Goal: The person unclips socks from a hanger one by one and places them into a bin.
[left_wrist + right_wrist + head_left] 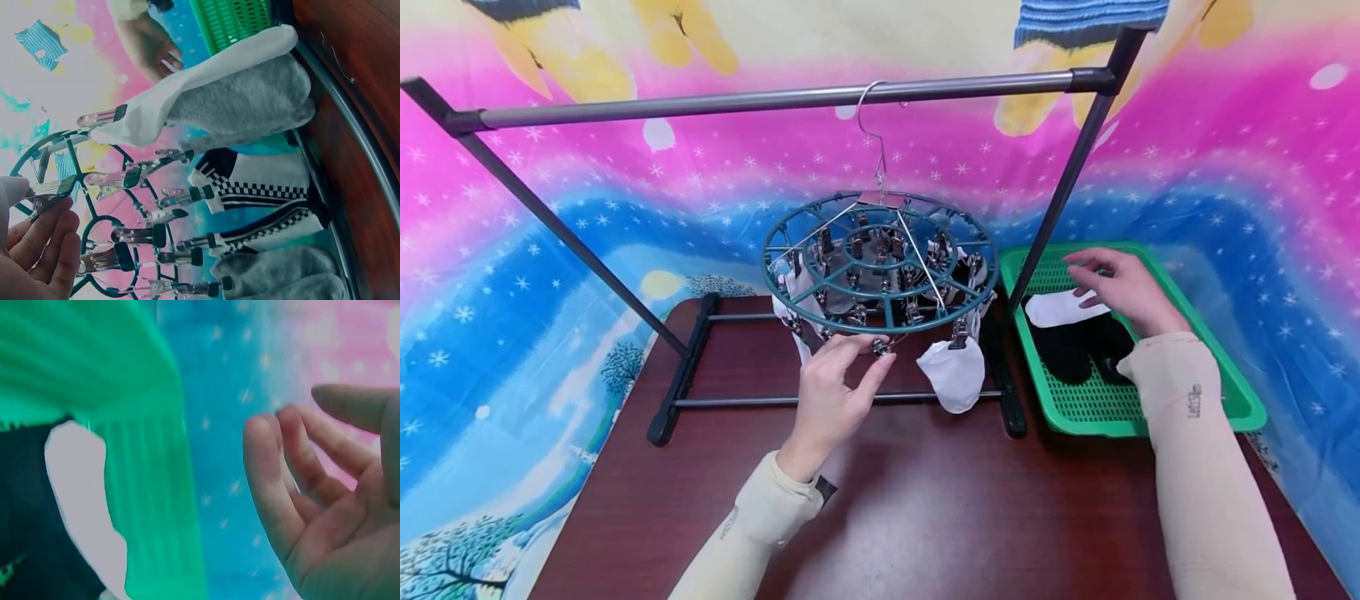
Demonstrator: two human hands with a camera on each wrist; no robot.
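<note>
My left hand (837, 387) pinches a metal clip (880, 346) at the near rim of a round green clip hanger (887, 321). In the left wrist view that clip (53, 189) sits between thumb and fingers, with no sock in it. A white sock (953, 375) hangs from a neighbouring clip to the right. Grey socks (244, 100) and checkered black-and-white socks (262, 181) hang from other clips. Over the green basket (1251, 412), my right hand (1123, 287) holds nothing, its fingers loosely bent. A white sock (1060, 308) and black socks (1063, 350) lie in the basket beneath it.
The hanger's hook (863, 117) hangs on the grey bar (760, 102) of a standing rack. Its black feet (664, 421) rest on the dark red table (955, 508). The right post (1063, 183) rises beside the basket. A patterned cloth (535, 275) stands behind.
</note>
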